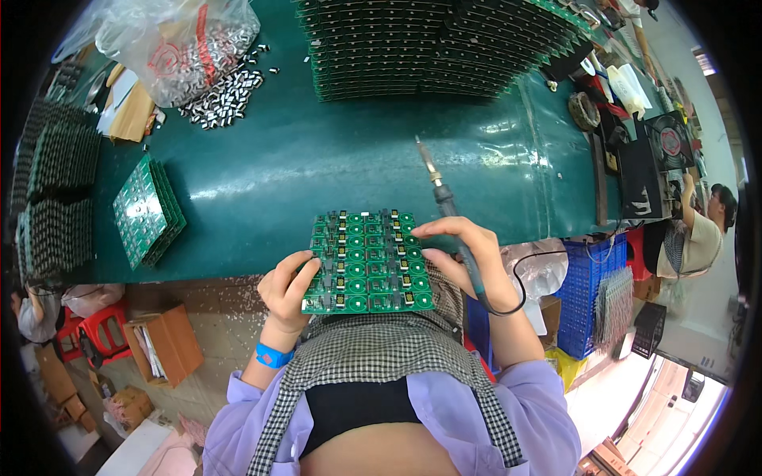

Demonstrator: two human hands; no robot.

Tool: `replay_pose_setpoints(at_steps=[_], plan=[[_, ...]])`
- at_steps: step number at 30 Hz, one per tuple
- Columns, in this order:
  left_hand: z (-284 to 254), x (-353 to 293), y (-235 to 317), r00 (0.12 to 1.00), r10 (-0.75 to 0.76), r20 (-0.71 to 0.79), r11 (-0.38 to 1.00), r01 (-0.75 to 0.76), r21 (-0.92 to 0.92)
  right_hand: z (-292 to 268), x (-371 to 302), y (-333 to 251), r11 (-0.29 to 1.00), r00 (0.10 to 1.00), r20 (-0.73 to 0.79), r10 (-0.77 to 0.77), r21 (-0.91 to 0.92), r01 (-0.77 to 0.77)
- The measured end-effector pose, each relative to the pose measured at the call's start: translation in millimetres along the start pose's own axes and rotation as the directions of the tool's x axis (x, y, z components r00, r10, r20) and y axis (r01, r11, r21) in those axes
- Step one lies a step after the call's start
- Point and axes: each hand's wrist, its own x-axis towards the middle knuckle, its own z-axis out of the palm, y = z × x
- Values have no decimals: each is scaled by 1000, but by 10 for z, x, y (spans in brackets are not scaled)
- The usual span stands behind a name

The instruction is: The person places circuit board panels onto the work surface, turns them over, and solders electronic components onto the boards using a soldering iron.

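A green circuit board panel [367,266], filled with rows of small components, lies at the table's front edge close to my body. My left hand [284,290] grips its left edge, with the fingers bent over the top. In my right hand [486,258] is a soldering iron [443,197], its handle lying across the hand and its metal tip pointing up and away over the table. The index finger and thumb of that hand also reach to the panel's right edge. From the handle's lower end a black cord [520,295] loops to the right.
Large stacks of circuit boards [429,51] stand at the back, with more stacks [59,159] far left. A smaller leaning stack [147,210] sits nearer. Loose cylindrical components [226,99] spill from a plastic bag [171,55]. A fan [668,141] and another person [698,234] are at right.
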Motion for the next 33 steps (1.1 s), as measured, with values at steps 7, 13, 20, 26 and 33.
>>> replay_pose_setpoints(at_steps=[7, 13, 20, 26, 33], plan=[[-16, 2, 2, 1000, -1, -3, 1000, 1, -9, 84, 123, -24, 997, 992, 100, 77, -22, -75], [-24, 1, 22, 998, -44, 54, 999, 45, -22, 123, 130, -36, 991, 989, 66, 132, 16, -133], [7, 25, 28, 1000, -21, 0, 1000, 21, 3, 95, -28, 94, 996, 987, -146, 70, -46, -78], [19, 45, 23, 1000, -17, -11, 1000, 17, -7, 95, -229, 128, 994, 976, -216, 41, -90, -62], [14, 56, 39, 1000, -18, -7, 1000, 18, -9, -5, -184, -79, 1000, 994, -110, -21, 5, 22]])
